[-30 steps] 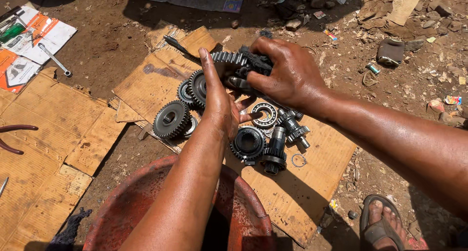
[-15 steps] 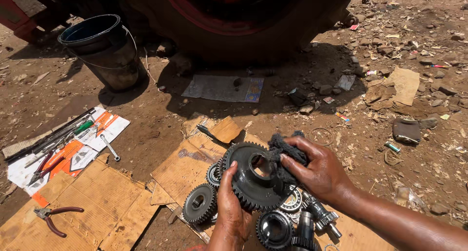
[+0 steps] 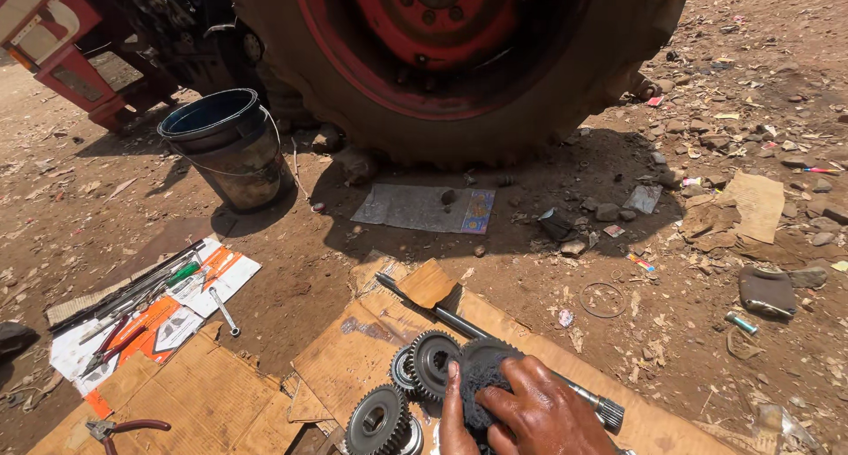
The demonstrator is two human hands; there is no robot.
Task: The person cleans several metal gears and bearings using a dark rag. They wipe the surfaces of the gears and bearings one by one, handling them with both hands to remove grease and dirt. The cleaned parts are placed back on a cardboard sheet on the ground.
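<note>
Both hands gripping a dark gear, left hand and right hand closing around it, seemingly lifting it off cardboard, shaft lying just behind

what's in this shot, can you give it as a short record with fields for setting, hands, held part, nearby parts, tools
setting: bare dirt ground beside a large tyre with red rim
right hand: grips a dark toothed steel gear from above
left hand: fingers pressed on the same gear's near side
surface: flattened brown cardboard sheets
nearby parts: smaller grey gears left of the hands; long splined steel shaft behind them
tools: wrenches on a white and orange printed sheet; red-handled pliers
other: dirty black bucket near the tyre
</note>
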